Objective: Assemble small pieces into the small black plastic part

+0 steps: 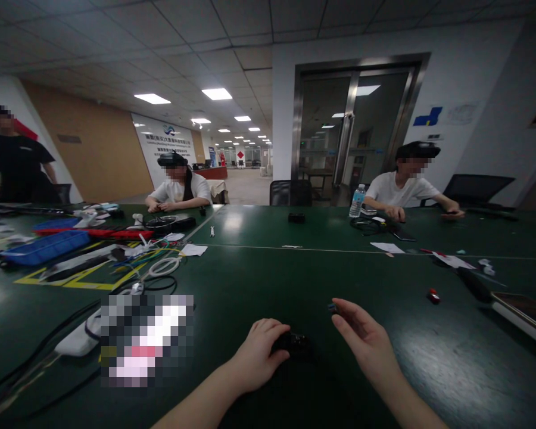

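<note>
My left hand point(259, 354) rests on the green table, its thumb and fingers wrapped round one end of a small black device point(298, 342). That device has a glossy, rounded body; its exact kind is hard to make out, and part of it lies under my fingers. To its right, a little above the tabletop, my right hand point(366, 336) pinches a tiny dark piece with a blue tint point(333, 308) between thumb and index finger. It resembles a USB plug, but is too small to name surely. The two hands are apart.
To the left lie a white power strip point(78, 336), a lit blurred-out screen point(154, 342), coiled cables point(164, 267) and a blue tray point(51, 247). A small red object point(433, 295) and a phone-like slab point(524, 313) are right. Two seated people and a water bottle point(357, 201) are across.
</note>
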A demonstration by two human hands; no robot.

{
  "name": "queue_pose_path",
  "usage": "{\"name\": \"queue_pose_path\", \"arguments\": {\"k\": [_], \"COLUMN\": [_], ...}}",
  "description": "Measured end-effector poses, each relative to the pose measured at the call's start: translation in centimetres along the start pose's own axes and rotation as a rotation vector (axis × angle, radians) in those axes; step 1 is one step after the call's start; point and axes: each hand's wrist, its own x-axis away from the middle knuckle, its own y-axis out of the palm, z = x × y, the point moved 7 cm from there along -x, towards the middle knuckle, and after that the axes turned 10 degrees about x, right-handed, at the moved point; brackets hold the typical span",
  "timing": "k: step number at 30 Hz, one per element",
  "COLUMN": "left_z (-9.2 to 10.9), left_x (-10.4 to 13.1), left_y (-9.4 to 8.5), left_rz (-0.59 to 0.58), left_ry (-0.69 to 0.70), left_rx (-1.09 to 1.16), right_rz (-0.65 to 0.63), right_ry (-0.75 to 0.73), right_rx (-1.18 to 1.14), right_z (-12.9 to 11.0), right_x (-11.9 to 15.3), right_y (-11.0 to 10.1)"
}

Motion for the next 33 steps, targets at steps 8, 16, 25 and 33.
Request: {"name": "queue_pose_path", "arguments": {"k": [8, 16, 25, 33], "left_z": [0.4, 0.3, 0.3, 0.0], "left_x": [0.0, 0.0, 0.0, 0.0], "left_y": [-0.1, -0.2, -0.1, 0.0], "left_rz": [-0.008, -0.007, -0.009, -0.008], "left_ry": [0.001, -0.015, -0.013, -0.023], "left_rx": [0.007, 0.017, 0.014, 0.024], "right_rz": [0.091, 0.054, 0.009, 0.031], "right_ry": [0.111, 0.188, 0.297, 0.356], "right_rx": [-0.212, -0.426, -0.606, -0.625], "right_z": [0.0, 0.4, 0.5, 1.5], "right_x": [-0.1, -0.2, -0.1, -0.4], "right_y": [-0.5, -0.4, 0.1, 0.0]}}
